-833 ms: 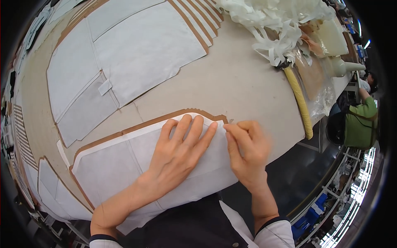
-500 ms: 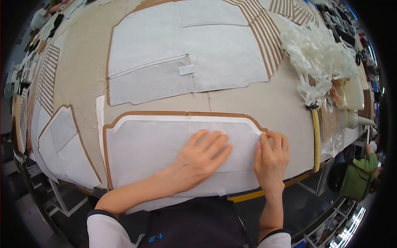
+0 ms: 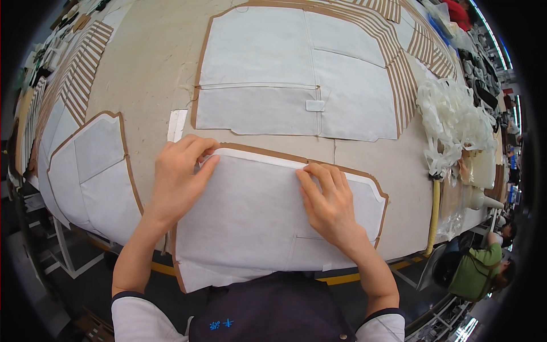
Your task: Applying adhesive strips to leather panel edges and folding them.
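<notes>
A pale fabric panel (image 3: 245, 219) with a brown border lies at the near table edge, turned at a slant. A white tape strip (image 3: 259, 160) runs just inside its far border. At the panel's far left corner, the thumb and fingers of my left hand (image 3: 179, 185) pinch the edge and the end of the strip. My right hand (image 3: 329, 205) closes its bent fingers and thumb on the strip near the middle of that far edge. The panel's near edge hangs against a dark apron.
Beyond lies a stack of larger pale panels (image 3: 256, 57) with brown edges. Another panel (image 3: 94, 165) rests on the left, by striped pieces (image 3: 85, 68). On the right are a heap of white strips (image 3: 450, 117), a yellow tube (image 3: 436, 211) and a seated person in green (image 3: 476, 273).
The panel has turned clockwise and shifted right. My left hand has gone from lying flat on it to pinching its far left corner; my right hand has moved left from the right corner.
</notes>
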